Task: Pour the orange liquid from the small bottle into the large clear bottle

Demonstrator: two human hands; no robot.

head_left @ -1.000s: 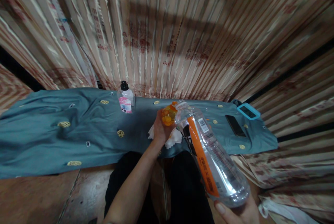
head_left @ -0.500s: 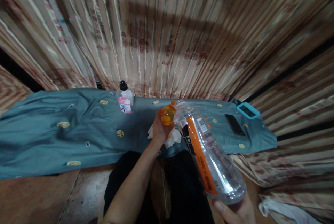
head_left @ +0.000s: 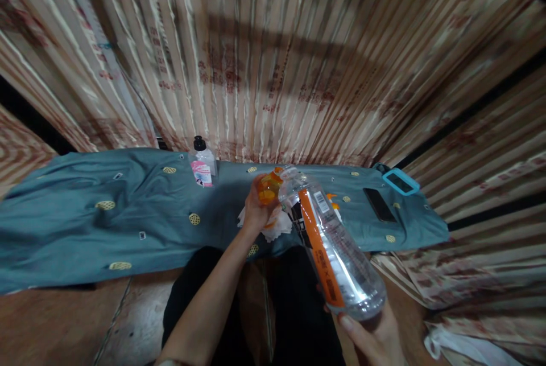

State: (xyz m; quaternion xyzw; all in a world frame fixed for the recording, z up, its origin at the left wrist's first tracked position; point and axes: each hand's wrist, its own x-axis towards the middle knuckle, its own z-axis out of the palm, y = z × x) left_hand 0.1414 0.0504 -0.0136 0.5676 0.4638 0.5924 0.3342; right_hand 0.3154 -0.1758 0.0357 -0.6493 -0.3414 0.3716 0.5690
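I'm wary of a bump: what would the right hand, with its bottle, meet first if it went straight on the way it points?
Probably the orange bottle in the left hand: the clear bottle held by the right hand leads, neck toward it. Depth there is unclear.

Black trousers [head_left: 307,309] — left forearm [head_left: 213,297] bare.

Single head-worn view, from above the person's lap [head_left: 307,309], facing forward and steeply down, wide and close in, the bench [head_left: 162,212] running across below centre, a pleated curtain [head_left: 264,70] filling the upper half.
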